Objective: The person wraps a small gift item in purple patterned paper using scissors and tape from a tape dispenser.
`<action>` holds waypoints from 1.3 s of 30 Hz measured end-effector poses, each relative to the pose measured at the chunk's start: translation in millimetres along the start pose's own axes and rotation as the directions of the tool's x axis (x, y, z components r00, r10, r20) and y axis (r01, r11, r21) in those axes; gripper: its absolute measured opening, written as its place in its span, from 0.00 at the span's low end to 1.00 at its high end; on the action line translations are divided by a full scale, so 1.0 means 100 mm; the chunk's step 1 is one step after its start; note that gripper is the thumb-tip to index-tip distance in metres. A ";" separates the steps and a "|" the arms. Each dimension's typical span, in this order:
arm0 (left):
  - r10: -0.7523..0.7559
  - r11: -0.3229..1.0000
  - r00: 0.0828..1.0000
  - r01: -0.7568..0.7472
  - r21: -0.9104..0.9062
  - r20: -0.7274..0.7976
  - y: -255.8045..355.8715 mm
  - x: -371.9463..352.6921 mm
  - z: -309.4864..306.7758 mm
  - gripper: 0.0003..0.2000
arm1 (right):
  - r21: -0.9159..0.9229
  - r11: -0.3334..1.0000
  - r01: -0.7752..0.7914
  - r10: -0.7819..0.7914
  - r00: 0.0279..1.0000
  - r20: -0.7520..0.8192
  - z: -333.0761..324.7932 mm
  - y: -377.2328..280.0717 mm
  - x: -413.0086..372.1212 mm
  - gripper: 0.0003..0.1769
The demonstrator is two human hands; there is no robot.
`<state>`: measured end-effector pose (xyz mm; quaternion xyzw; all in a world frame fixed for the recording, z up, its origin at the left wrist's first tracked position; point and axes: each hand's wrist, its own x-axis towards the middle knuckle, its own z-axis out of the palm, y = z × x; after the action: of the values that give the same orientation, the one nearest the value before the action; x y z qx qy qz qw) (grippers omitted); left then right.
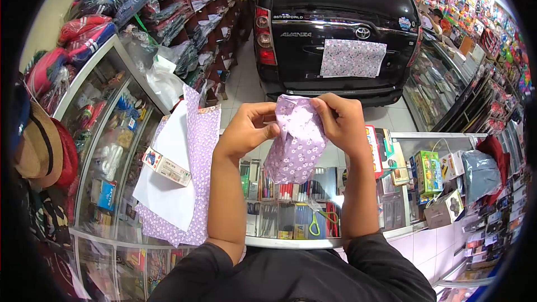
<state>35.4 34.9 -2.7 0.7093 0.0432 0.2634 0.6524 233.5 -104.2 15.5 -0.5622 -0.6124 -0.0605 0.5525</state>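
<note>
Above the glass counter, my left hand (254, 127) and my right hand (339, 120) hold up a purple floral paper package (296, 148) by its upper corners. The fingers of both hands are pinched at the paper's top edge, one hand on each side. White flowers cover the package, and its top is creased. To the left lie sheets of the same purple paper (202, 134), some with the white back (168, 201) showing. On them rests a small printed box (166, 166). Green-handled scissors (315, 226) lie on the counter below the package.
The glass counter (302, 242) shows pens beneath its top. Boxes (428, 170) and a grey plastic-wrapped item (481, 176) stand at the right. Hats (38, 145) hang at the left. A black car (335, 22) is parked ahead; a person (435, 19) is at the far right.
</note>
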 end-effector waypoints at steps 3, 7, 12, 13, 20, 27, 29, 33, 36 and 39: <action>0.020 1.000 0.998 -0.019 -0.017 0.066 0.02 0.03 0.05 0.42 | 0.053 0.998 -0.022 0.024 0.999 -0.032 0.00 -0.01 0.00 0.07; -0.123 0.982 0.982 0.141 -0.124 0.146 -0.10 0.02 0.07 0.44 | 0.101 0.995 0.022 -0.016 0.998 -0.057 0.04 -0.06 -0.01 0.08; -0.135 0.979 0.983 0.151 -0.134 0.125 0.00 0.03 0.21 0.43 | 0.133 0.990 0.049 -0.045 0.998 -0.032 0.02 -0.08 0.00 0.07; -0.143 0.974 0.983 0.161 -0.160 0.115 0.00 0.04 0.22 0.43 | 0.154 0.988 0.004 0.003 0.999 -0.051 0.03 -0.08 0.00 0.07; 0.001 0.985 0.999 -0.010 -0.173 -0.050 0.16 0.08 0.32 0.44 | 0.253 0.964 -0.083 0.085 0.996 0.001 0.00 -0.14 -0.01 0.33; 0.243 0.957 0.929 -0.276 -0.086 -0.278 0.27 0.11 0.45 0.51 | 0.647 0.716 -0.263 0.248 0.962 0.116 0.14 -0.30 -0.04 0.55; 0.231 0.960 0.935 -0.264 -0.093 -0.268 0.30 0.09 0.45 0.50 | 0.629 0.746 -0.217 0.220 0.973 0.075 0.14 -0.36 -0.02 0.54; 0.301 0.932 0.948 -0.316 -0.180 -0.106 0.26 0.03 0.41 0.43 | 0.498 0.860 -0.114 0.169 0.983 -0.067 0.17 -0.39 -0.03 0.49; 0.259 0.946 0.957 -0.278 -0.165 -0.129 0.18 0.00 0.39 0.36 | 0.434 0.894 -0.109 0.166 0.981 -0.096 0.15 -0.42 -0.02 0.46; 0.263 0.960 0.937 -0.277 -0.030 -0.230 0.20 0.01 0.43 0.24 | 0.396 0.912 -0.106 0.164 0.980 -0.115 0.16 -0.45 -0.04 0.45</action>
<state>48.9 -6.3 15.8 0.6539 0.0105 0.4298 0.6225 189.4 -111.8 31.2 -0.4766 -0.5301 0.0595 0.6988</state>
